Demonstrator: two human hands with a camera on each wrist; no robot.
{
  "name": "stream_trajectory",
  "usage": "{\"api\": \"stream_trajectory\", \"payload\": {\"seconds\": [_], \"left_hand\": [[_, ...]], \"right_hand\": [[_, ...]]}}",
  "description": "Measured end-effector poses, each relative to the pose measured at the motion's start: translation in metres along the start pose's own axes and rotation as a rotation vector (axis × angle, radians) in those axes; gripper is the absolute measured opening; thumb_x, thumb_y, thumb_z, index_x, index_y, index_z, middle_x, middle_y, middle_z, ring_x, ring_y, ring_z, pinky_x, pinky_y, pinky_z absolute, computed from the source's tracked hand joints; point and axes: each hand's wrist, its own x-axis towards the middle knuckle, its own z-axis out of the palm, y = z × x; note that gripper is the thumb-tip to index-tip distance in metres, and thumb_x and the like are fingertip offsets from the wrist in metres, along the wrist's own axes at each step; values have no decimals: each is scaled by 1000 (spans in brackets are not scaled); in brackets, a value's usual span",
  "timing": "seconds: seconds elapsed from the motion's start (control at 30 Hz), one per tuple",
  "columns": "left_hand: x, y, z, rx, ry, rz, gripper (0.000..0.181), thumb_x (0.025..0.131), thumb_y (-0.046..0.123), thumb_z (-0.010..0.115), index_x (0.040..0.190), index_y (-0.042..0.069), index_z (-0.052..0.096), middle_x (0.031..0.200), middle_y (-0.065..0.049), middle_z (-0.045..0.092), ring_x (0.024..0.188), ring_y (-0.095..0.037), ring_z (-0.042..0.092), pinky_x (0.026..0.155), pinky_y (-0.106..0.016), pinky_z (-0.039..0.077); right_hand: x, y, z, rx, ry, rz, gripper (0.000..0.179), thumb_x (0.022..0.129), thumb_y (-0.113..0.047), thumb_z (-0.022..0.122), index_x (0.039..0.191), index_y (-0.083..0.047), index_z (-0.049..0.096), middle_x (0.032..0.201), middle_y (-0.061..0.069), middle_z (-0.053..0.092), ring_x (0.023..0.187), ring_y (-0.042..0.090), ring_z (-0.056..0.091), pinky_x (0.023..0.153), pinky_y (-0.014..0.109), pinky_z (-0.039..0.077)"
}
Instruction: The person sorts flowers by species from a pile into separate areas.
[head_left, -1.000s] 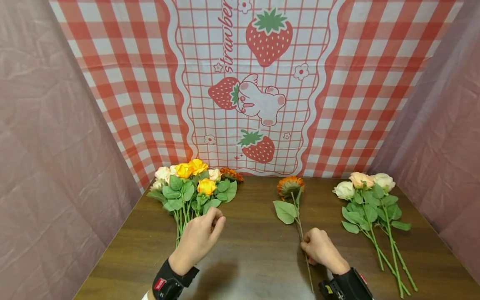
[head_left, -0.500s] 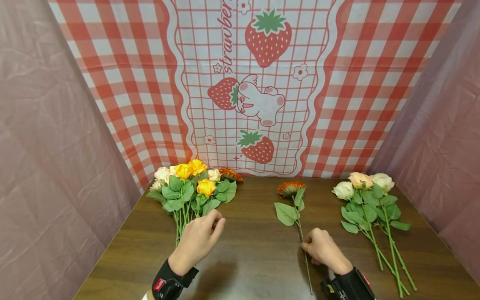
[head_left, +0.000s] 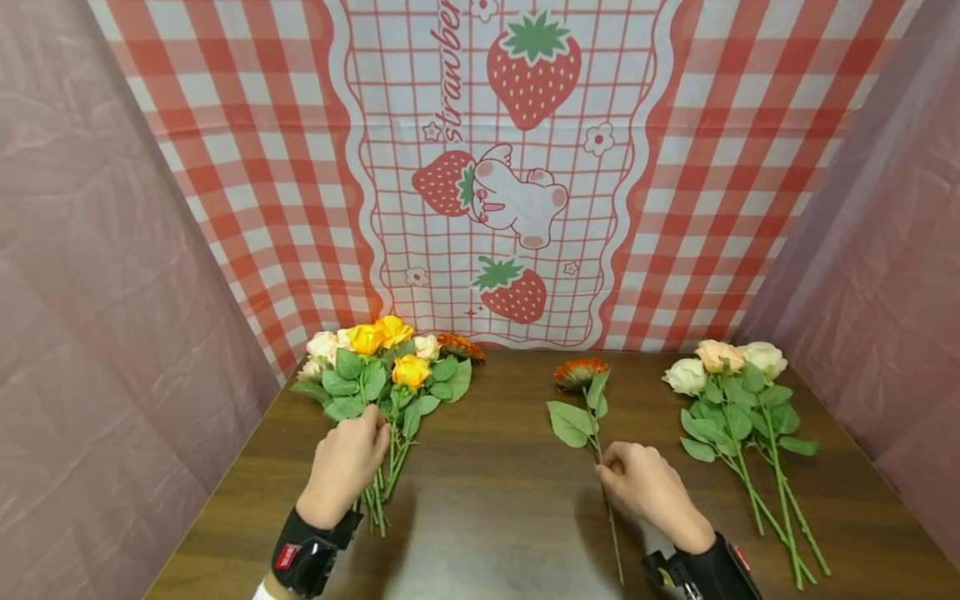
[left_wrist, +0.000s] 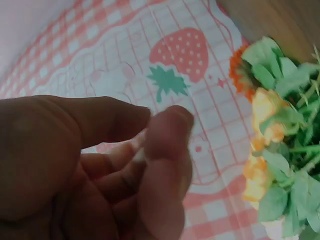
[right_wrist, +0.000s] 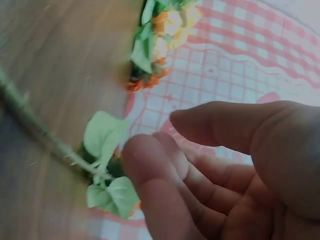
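Note:
A single orange, daisy-like flower (head_left: 581, 374) with a long leafy stem lies on the table in the middle right. My right hand (head_left: 651, 492) hovers beside its stem; in the right wrist view the thumb and index finger are apart, and the stem (right_wrist: 46, 135) runs outside them. At the left, a bunch of yellow roses (head_left: 410, 372), pale roses and one orange flower (head_left: 461, 347) lies with its stems toward me. My left hand (head_left: 341, 467) is over those stems, loosely curled, with nothing between thumb and fingers in the left wrist view.
Several pale roses (head_left: 718, 357) with crossed stems lie at the right of the brown wooden table (head_left: 495, 500). A red-and-white checked cloth (head_left: 525, 200) with strawberries hangs behind the table. Pink curtains (head_left: 112, 333) close off both sides.
My left hand has moved left over the bunch's stems. The right hand has let go of the orange flower's stem and lifted slightly; the flower head has turned to face away.

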Motion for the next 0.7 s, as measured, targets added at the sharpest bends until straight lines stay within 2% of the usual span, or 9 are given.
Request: {"api": "stream_trajectory", "payload": {"seconds": [0.13,0.23,0.4,0.5,0.6,0.7], "left_hand": [[2,-9,6,-10,-66,-10,10,88,11,53,79,10,53,55,-1,49,44,-13,42,38,-32,37],[4,-13,18,29,-91,-2,12,85,9,54,73,8,51,53,-5,49,43,-18,45,37,-35,38],[4,-17,47,137,-107,-13,16,77,6,58,63,5,52,54,-13,57,45,-29,54,35,-46,45],[2,-20,62,181,-167,-37,15,74,8,62,60,5,56,56,-12,60,46,-29,55,37,-46,46],[1,-22,72,214,-208,-44,11,70,10,67,62,5,60,59,-13,63,49,-30,57,38,-47,47],[0,-23,76,226,-206,-36,9,68,8,68,63,4,62,62,-14,64,51,-32,58,40,-48,48]], "right_hand": [[-3,-9,-3,24,91,-48,11,82,-18,65,89,-12,59,68,-3,58,54,9,49,49,32,40],[-6,-16,-5,31,136,-70,11,83,-18,64,89,-12,57,67,-3,57,54,9,48,50,32,40],[-13,-23,-7,47,110,-77,6,86,-19,62,87,-17,57,66,-5,54,51,10,45,48,31,36],[-14,-25,-7,51,93,-80,4,87,-21,61,87,-19,57,65,-6,53,51,10,44,48,31,35],[-14,-25,-8,55,98,-84,5,87,-21,62,85,-19,58,64,-6,53,50,10,44,48,30,36],[-14,-26,-9,57,112,-94,5,86,-19,63,83,-18,58,63,-5,53,49,10,44,46,30,35]]}}
